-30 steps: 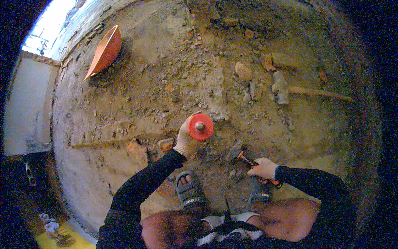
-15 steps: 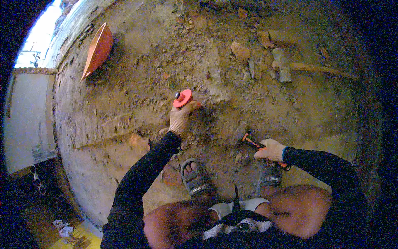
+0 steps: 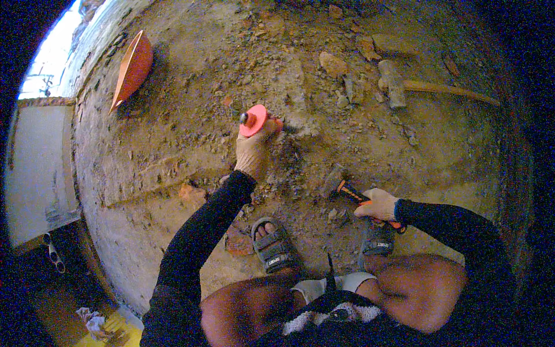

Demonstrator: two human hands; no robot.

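My left hand is closed around a chisel with a round red hand guard. The chisel's dark struck end shows above the guard, while its tip is hidden behind the hand and against the dirt. In my right hand is a hammer with an orange and black handle, held low near my right foot. Its dark head is hard to make out against the soil. The hammer is apart from the chisel. Broken dirt and small stones lie around and below the left hand.
An orange-red shallow pan rests at the far left. A sledgehammer with a wooden handle lies at the far right, near loose stones. A pale board stands at the left edge. My sandals are close in front.
My left hand and the chisel have moved slightly away from me, and the guard is tilted more toward view. The right hand keeps the hammer in nearly the same place.
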